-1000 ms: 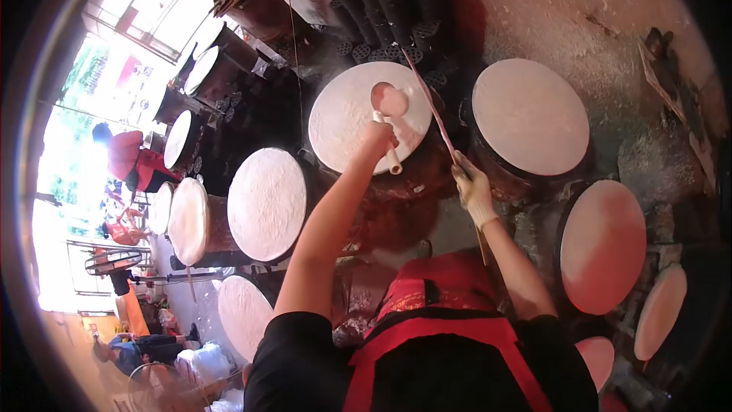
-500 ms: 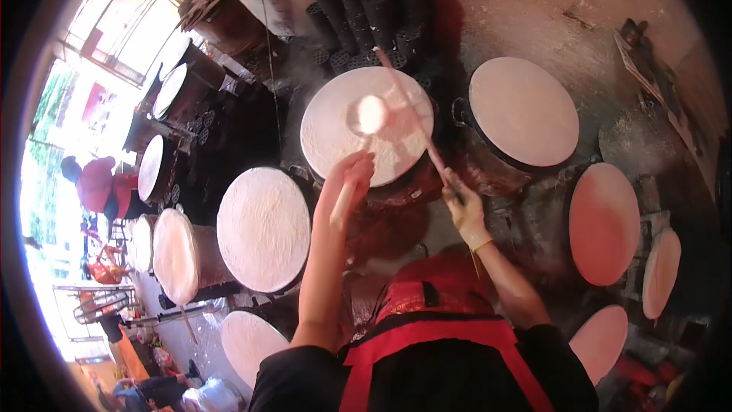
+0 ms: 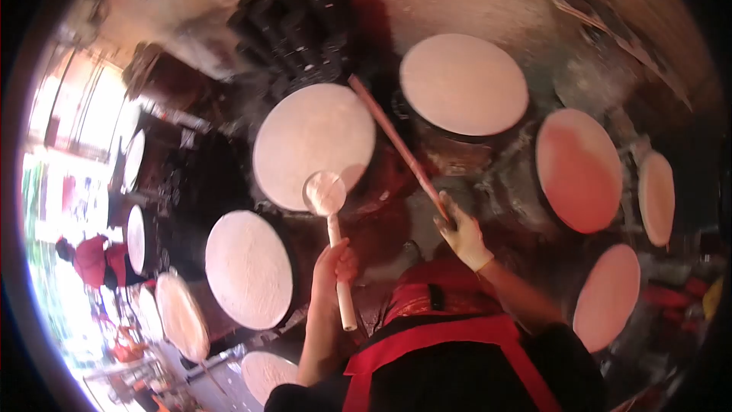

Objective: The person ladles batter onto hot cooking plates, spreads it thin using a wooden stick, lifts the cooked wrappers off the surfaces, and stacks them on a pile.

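Note:
My left hand [image 3: 336, 262] is closed around the pale handle of a round-headed ladle [image 3: 325, 194]. The ladle's head overlaps the near edge of a round white-covered pan top [image 3: 313, 137]; whether it touches cannot be told. A long reddish wooden stick [image 3: 395, 141] slants away from my right hand [image 3: 462, 236], which grips its near end. The stick's far tip lies by the right rim of that same round top, close to the black cylinders. Some fingers of my right hand are hidden behind the stick.
More round pale tops surround me: one at the right back [image 3: 463, 84], a partly red-lit one [image 3: 578, 172] and one at left [image 3: 248, 269]. Black perforated coal cylinders [image 3: 293, 19] stack against the wall. A person in red [image 3: 91, 261] stands far left.
My view has turned, shifting the round tops leftward. The ladle has come from over the middle of the top to its near edge. My right hand keeps hold of the stick.

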The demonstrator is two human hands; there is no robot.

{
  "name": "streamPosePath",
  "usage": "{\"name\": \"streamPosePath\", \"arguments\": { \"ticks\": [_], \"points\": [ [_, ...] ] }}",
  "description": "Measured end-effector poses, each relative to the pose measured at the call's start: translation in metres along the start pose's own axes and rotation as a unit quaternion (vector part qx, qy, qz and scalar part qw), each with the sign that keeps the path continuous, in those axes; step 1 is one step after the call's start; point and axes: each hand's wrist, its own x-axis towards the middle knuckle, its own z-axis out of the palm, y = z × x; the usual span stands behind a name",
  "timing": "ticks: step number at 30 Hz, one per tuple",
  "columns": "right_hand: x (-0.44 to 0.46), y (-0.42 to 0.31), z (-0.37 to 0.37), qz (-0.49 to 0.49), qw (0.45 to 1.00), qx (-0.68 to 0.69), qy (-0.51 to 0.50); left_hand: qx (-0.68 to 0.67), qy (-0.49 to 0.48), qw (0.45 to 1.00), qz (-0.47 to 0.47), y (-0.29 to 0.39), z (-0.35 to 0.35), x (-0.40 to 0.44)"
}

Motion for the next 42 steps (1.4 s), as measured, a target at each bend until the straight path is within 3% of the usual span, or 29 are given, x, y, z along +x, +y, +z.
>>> {"name": "streamPosePath", "arguments": {
  "ticks": [1,3,4,6,8,10,14,16,18,20,24,32,34,35,37,38,39,40,42],
  "points": [
    [0.005,0.014,-0.018,0.025,0.999,-0.036,-0.012,0.016,-0.011,1.0,-0.021,-0.015,0.003,0.003],
    [0.012,0.036,-0.066,0.121,0.989,-0.078,-0.031,-0.19,-0.085,0.967,-0.144,-0.044,0.007,0.018],
    [0.016,0.043,-0.094,0.112,0.987,-0.109,-0.037,-0.234,-0.109,0.952,-0.166,-0.06,0.021,0.017],
    [0.019,0.063,-0.138,0.144,0.95,-0.277,-0.016,-0.228,-0.077,0.952,-0.191,-0.085,0.051,0.019],
    [0.017,0.096,-0.173,0.026,0.953,-0.286,0.095,-0.23,-0.092,0.945,-0.214,-0.107,0.068,0.026],
    [0.026,0.113,-0.218,0.065,0.933,-0.345,0.08,-0.267,-0.104,0.92,-0.267,-0.134,0.096,0.033],
    [0.043,0.12,-0.261,0.117,0.915,-0.377,0.084,-0.236,-0.053,0.936,-0.255,-0.17,0.144,0.054],
    [0.056,0.112,-0.267,0.158,0.873,-0.461,0.032,-0.203,-0.073,0.945,-0.245,-0.181,0.164,0.059],
    [0.068,0.144,-0.255,0.106,0.846,-0.517,0.075,-0.157,-0.058,0.958,-0.233,-0.185,0.186,0.067],
    [0.09,0.164,-0.249,0.123,0.782,-0.606,0.08,-0.144,-0.07,0.955,-0.25,-0.185,0.204,0.082],
    [0.08,0.17,-0.263,0.048,0.856,-0.491,0.154,-0.09,-0.091,0.954,-0.271,-0.175,0.229,0.115],
    [0.093,0.149,-0.301,0.15,0.871,-0.443,0.152,-0.024,-0.096,0.944,-0.315,-0.165,0.277,0.168],
    [0.09,0.139,-0.331,0.179,0.903,-0.359,0.151,0.023,-0.122,0.947,-0.296,-0.164,0.284,0.178],
    [0.088,0.144,-0.356,0.182,0.94,-0.241,0.16,0.026,-0.123,0.946,-0.299,-0.163,0.289,0.179],
    [0.096,0.095,-0.422,0.168,0.908,-0.315,0.219,0.091,-0.114,0.952,-0.269,-0.164,0.298,0.178],
    [0.109,0.039,-0.451,0.018,0.893,-0.329,0.305,0.094,-0.114,0.952,-0.269,-0.165,0.301,0.18],
    [0.102,0.023,-0.483,0.124,0.911,-0.28,0.276,0.101,-0.126,0.948,-0.275,-0.167,0.303,0.182],
    [0.096,0.05,-0.542,0.207,0.895,-0.335,0.211,0.108,-0.139,0.944,-0.28,-0.169,0.307,0.184],
    [0.067,0.039,-0.631,0.099,0.902,-0.313,0.28,0.124,-0.141,0.943,-0.276,-0.175,0.316,0.181]
  ]
}}
